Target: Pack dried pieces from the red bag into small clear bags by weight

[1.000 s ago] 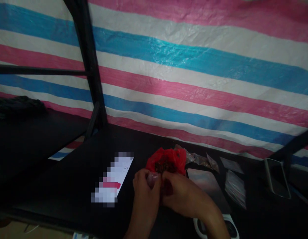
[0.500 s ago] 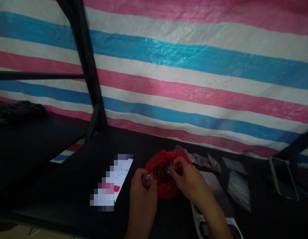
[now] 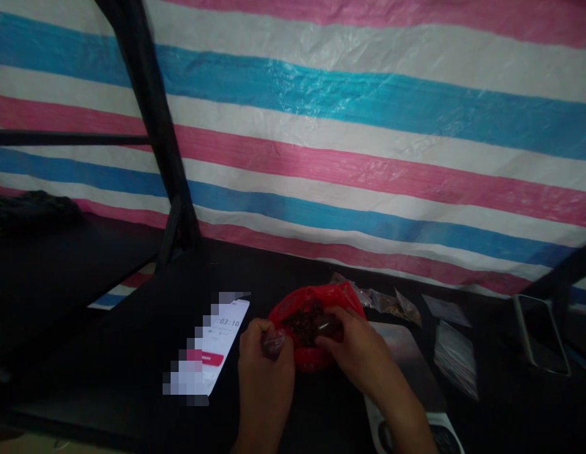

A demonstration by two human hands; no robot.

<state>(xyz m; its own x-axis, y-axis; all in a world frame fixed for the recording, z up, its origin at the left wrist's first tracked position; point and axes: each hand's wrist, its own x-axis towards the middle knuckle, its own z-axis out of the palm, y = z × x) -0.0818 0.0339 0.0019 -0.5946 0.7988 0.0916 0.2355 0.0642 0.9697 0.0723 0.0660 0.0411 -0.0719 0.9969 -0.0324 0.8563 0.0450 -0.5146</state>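
Observation:
A red plastic bag (image 3: 316,359) stands with its mouth open, full of small dark brown pieces (image 3: 302,325). At its left rim, my left hand (image 3: 264,356) is closed around a small clear plastic bag (image 3: 274,343). My right hand (image 3: 352,334) reaches into the mouth of the red bag from the right. Its fingers are closed on a small dark, glossy thing (image 3: 327,325), whose kind I cannot make out. Under my right forearm lies a kitchen scale (image 3: 410,359) with a metal plate, partly hidden.
Filled small bags (image 3: 392,304) lie behind the red bag. To the right are a stack of clear plastic bags (image 3: 456,356), a single flat bag (image 3: 445,310) and a dark-screened phone (image 3: 541,334). A lit phone (image 3: 226,334) lies left. A black frame post (image 3: 163,126) rises at left.
My right hand has moved deeper into the red bag, and the glossy thing in its fingers looks darker. The red bag's mouth is spread wider. The view has shifted slightly.

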